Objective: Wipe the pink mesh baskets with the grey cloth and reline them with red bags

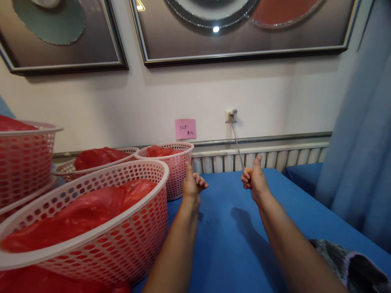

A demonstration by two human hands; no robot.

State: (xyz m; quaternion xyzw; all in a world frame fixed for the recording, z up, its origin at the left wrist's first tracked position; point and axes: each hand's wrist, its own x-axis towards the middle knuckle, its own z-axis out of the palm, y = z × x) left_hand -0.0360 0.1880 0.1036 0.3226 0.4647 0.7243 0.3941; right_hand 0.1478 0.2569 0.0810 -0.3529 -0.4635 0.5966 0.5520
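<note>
Both my arms reach out over a blue-covered surface (220, 232). My left hand (192, 185) is raised with its thumb up and its fingers curled in, holding nothing that I can see. It is nearest to a small pink perforated basket (179, 173) with red plastic in it. To the right, my right hand (255, 179) makes the same shape, thumb up and fingers folded, with nothing visible in it. A thin cord (237, 142) runs down from the wall behind this hand.
A large pink basket (122, 240) lined with a red plastic bag (91, 211) stands at the left, among several more baskets. A pink note (185, 129) and a socket (231, 116) are on the wall. Dark fabric (348, 264) lies at the right, near a blue curtain (357, 142).
</note>
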